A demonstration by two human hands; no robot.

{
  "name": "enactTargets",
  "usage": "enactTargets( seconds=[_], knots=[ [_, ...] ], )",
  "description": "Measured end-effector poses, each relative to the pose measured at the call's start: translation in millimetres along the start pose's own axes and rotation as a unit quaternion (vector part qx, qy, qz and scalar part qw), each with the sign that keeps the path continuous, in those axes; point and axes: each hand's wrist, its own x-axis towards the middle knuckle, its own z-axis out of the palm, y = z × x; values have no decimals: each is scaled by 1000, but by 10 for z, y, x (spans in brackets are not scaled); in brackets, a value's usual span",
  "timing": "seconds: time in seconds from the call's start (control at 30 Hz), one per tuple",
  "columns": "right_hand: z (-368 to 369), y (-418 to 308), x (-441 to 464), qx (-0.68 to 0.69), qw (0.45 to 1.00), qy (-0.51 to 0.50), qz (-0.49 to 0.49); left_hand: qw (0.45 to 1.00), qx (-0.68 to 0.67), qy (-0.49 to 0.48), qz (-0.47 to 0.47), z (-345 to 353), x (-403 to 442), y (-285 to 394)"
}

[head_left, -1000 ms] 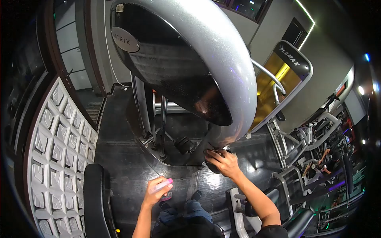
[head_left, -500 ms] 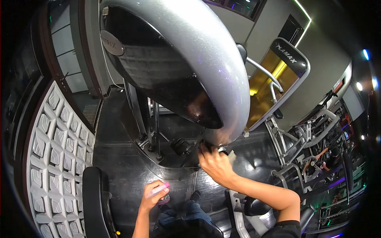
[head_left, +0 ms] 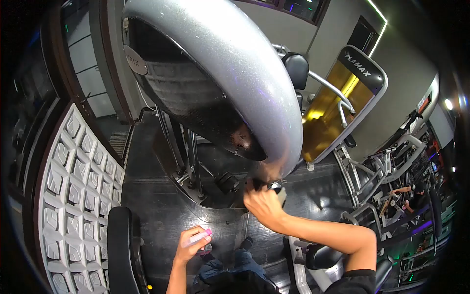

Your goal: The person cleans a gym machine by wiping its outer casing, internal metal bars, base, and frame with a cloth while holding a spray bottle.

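Observation:
My left hand [head_left: 192, 245] is closed around a small clear bottle [head_left: 198, 238] with a pink top, held low over the floor. At the lower end of the machine's thick silver frame [head_left: 279, 117], my right hand [head_left: 263, 201] is bent with its fingers curled. A pale cloth [head_left: 282, 196] shows beside the knuckles, partly hidden by the hand. Something dark lies under these fingertips, too covered to make out. Behind the silver frame is the machine's dark perforated cover [head_left: 191, 93].
A black padded bench [head_left: 122, 250] stands on my left, near a white patterned panel [head_left: 73, 196]. Another padded machine [head_left: 320, 257] is close on my right. Farther back stands a gold-fronted weight machine [head_left: 338, 108]. Dark flooring [head_left: 156, 201] runs beneath.
The view has shifted slightly, bringing a black pad behind the silver frame into fuller sight. My right hand has moved a little down and left along the frame's end. The left keeps the bottle.

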Motion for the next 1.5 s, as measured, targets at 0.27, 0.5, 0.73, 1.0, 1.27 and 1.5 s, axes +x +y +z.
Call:
enactTargets(
  seconds=[0.27, 0.5, 0.73, 1.0, 1.27, 1.5],
  knots=[
    [-375, 896, -466, -13, 943, 298, -145, 1000, 1, -22, 6, 133, 74, -13],
    [-113, 911, -408, 102, 879, 453, -108, 1000, 8, -17, 0, 315, 85, 158],
    [796, 993, -427, 121, 922, 324, -173, 997, 23, 42, 56, 511, 95, 208],
    [196, 1215, -295, 168, 843, 483, -168, 989, 16, 106, 105, 782, 0, 336],
    [-132, 804, -274, 340, 784, 518, -44, 981, 37, 100, 161, 909, 59, 539],
    [473, 260, -454, 399, 806, 402, 172, 980, 42, 42, 190, 750, 252, 700]
  ],
)
